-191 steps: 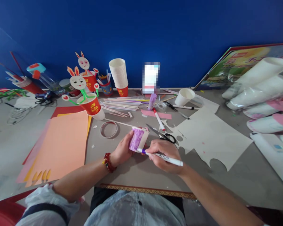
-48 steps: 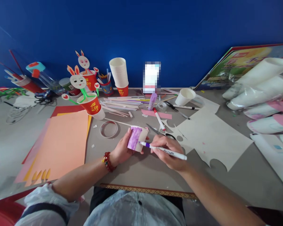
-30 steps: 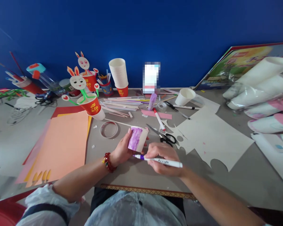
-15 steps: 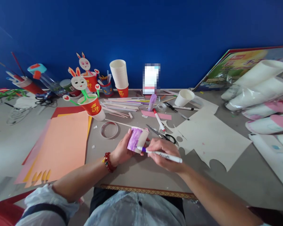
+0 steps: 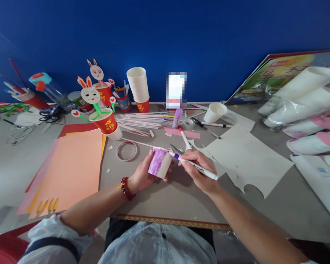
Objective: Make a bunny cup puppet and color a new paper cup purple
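My left hand (image 5: 143, 172) is closed around a small paper cup (image 5: 159, 163) held tilted above the table. Purple ink covers much of the cup's side, and a white stretch shows on its right part. In my right hand (image 5: 200, 168) is a purple acrylic marker (image 5: 199, 168), its tip at the cup's upper right edge. Whether the tip touches the cup I cannot tell. Behind my right hand, scissors (image 5: 178, 148) are mostly hidden, and a red marker (image 5: 184, 137) lies close by. A roll of tape (image 5: 127, 151) rests left of the cup.
Coloured paper sheets (image 5: 77, 161) lie at left; cut white paper (image 5: 253, 157) lies at right. Rabbit-decorated red cups (image 5: 106, 123), a stack of paper cups (image 5: 139, 86) and paper sticks (image 5: 143, 121) stand or lie toward the blue wall. Bagged cups (image 5: 302, 95) occupy the far right.
My right hand has moved up and to the right with the marker, whose tip went from the cup's lower side to its upper right edge. My left hand holds the cup almost still.
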A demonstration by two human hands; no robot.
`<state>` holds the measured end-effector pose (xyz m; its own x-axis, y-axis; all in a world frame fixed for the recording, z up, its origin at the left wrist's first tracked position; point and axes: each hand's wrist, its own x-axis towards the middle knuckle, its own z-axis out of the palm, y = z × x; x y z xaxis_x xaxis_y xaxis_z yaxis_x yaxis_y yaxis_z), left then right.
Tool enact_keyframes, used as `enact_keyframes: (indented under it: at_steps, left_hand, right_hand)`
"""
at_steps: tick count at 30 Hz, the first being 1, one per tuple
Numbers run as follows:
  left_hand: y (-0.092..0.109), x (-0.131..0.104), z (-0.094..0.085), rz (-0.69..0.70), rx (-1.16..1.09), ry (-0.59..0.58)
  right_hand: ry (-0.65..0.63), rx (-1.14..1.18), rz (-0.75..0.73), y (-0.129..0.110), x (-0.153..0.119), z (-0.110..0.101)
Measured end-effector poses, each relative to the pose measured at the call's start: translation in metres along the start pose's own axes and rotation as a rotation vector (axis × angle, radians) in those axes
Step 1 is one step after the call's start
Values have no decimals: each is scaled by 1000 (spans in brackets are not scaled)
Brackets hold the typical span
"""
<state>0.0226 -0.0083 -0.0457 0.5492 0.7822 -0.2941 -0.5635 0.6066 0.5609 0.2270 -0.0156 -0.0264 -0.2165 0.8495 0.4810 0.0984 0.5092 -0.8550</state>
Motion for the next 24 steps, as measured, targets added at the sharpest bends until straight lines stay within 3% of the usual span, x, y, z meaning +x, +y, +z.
enact_keyframes:
  at_steps: [5,10,15,17,21,24]
  left_hand:
    - [0,0,0,-4,3,4]
    - [0,0,0,4,-9,-20]
    - [-1,-1,-1,-9,-8,-7]
    - [-1,-1,-2,-13,-10,-15]
    - [0,0,-2,-16,-14,-22]
    - [1,0,-1,-23,-15,-17]
  right_hand:
    - [-135,75,-98,-1,0,1]
    - [14,20,10,1,-2,0]
    - [-165,111,-104,-3,-3,6]
    - [-148,100,-101,-3,-3,6]
    - [10,21,10,0,-3,2]
    - [-107,102,-84,-3,-1,5]
